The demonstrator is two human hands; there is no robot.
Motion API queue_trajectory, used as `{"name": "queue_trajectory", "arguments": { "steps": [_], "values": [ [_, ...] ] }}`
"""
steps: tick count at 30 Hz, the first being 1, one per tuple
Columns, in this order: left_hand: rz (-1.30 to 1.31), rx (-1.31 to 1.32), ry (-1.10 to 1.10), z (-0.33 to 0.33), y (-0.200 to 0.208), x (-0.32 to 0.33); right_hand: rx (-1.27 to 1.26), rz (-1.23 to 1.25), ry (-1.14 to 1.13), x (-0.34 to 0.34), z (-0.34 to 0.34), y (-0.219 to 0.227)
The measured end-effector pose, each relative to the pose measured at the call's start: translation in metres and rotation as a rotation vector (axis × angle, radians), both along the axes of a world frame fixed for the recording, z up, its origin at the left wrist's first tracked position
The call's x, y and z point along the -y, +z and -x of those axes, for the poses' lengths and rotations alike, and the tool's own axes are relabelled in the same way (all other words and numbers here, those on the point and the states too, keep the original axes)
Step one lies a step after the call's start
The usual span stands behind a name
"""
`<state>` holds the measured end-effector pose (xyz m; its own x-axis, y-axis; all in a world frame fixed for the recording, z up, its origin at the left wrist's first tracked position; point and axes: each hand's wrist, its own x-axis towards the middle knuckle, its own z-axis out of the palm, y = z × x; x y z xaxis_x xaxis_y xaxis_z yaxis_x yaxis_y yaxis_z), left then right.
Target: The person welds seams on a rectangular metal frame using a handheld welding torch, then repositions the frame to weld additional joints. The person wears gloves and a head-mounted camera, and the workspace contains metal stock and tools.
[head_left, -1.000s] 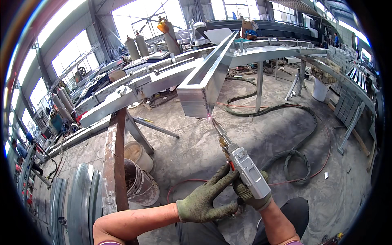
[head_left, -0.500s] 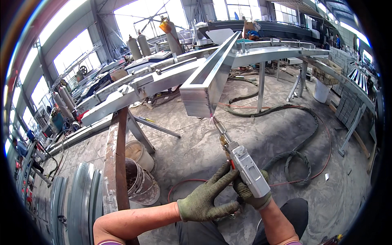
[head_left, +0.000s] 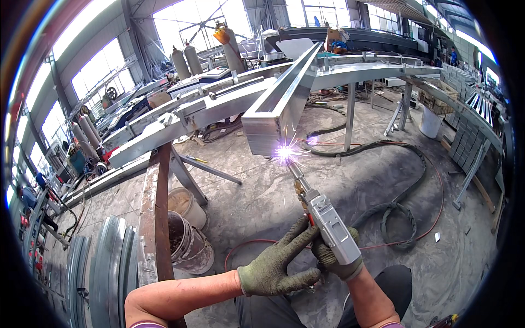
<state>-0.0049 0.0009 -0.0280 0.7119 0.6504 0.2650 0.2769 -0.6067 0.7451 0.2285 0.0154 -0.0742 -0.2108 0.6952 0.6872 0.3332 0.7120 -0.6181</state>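
Observation:
My right hand (head_left: pixel 330 259), in a dark green work glove, is closed round the grip of a silver handheld welding gun (head_left: pixel 336 230), partly hidden beneath its body. The nozzle points up and away. Bright violet-white sparks flare at its tip, against the lower right corner of a shiny rectangular metal tube (head_left: pixel 262 134). That tube's near end juts toward me. My left hand (head_left: pixel 276 268), gloved alike, has its fingers stretched and thumb apart. Its fingertips reach the gun's left side by a red part; whether they press on it is unclear.
A curved metal frame (head_left: pixel 208 112) on legs runs behind the tube. Two dirty buckets (head_left: pixel 191 249) stand left beside a rusty beam (head_left: pixel 156 218). A dark sheathed hose (head_left: pixel 404 186) and a thin red hose lie on the floor. Metal profiles (head_left: pixel 109 262) are at lower left; gas cylinders (head_left: pixel 232 52) stand behind.
A faint glow at the nozzle tip has become a bright burst of sparks at the tube's corner. Both hands and the gun stay almost in place.

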Motion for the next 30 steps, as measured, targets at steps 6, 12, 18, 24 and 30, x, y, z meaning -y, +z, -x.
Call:
{"name": "queue_trajectory", "arguments": {
  "steps": [6, 12, 18, 24, 30],
  "values": [
    [-0.026, -0.014, 0.003, 0.0, 0.0, 0.002, -0.02, 0.062, 0.04, 0.004, -0.002, -0.002],
    [-0.004, -0.014, 0.011, -0.001, 0.0, 0.004, -0.117, 0.162, 0.054, 0.008, 0.002, -0.001],
    [0.005, -0.003, -0.001, -0.002, -0.002, 0.003, -0.016, 0.051, 0.048, 0.005, -0.002, 0.006],
    [0.009, -0.023, -0.005, -0.001, -0.001, 0.004, -0.08, 0.103, 0.044, 0.008, 0.0, 0.002],
    [-0.02, -0.007, 0.001, -0.001, -0.005, 0.002, -0.019, 0.077, 0.03, 0.008, -0.001, 0.008]
  ]
}}
